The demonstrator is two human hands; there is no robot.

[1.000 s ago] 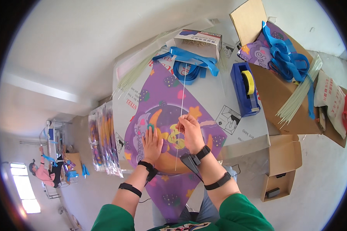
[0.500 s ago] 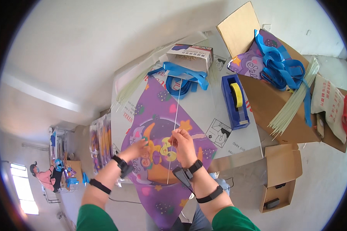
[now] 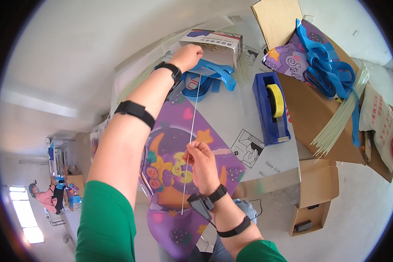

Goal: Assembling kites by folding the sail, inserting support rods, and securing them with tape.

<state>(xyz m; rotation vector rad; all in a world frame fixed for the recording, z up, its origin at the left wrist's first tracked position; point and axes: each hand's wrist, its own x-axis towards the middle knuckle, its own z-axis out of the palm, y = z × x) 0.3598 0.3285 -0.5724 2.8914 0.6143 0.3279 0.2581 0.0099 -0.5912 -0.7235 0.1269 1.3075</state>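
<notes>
My right hand point(image 3: 203, 163) pinches a thin white rod point(image 3: 193, 118) over a purple printed kite-shaped sheet point(image 3: 209, 150). The rod slants along the sheet, from the blue ribbon down past the table's near edge. The sheet shows a moon, stars and a yellow cartoon figure, and its near corner hangs off the table. My left hand point(image 3: 187, 56) is at the left of an open carton point(image 3: 229, 59) holding small beige pieces. Its fingers are curled together; whether anything is between them cannot be made out. Below it lies a bundle of blue ribbon point(image 3: 225, 76).
A blue tape dispenser point(image 3: 262, 113) with yellow tape stands right of the sheet. Further right, a large brown carton point(image 3: 305, 118) bears blue ribbon, pale rods point(image 3: 343, 113) and a cloth bag point(image 3: 377, 113). An open small box point(image 3: 316, 187) lies lower right. A person point(image 3: 46, 196) is far left.
My left hand has moved from over the sheet up and away to the carton of small pieces. My right hand keeps its pinch on the rod, shifted slightly left. The view has shifted a little.
</notes>
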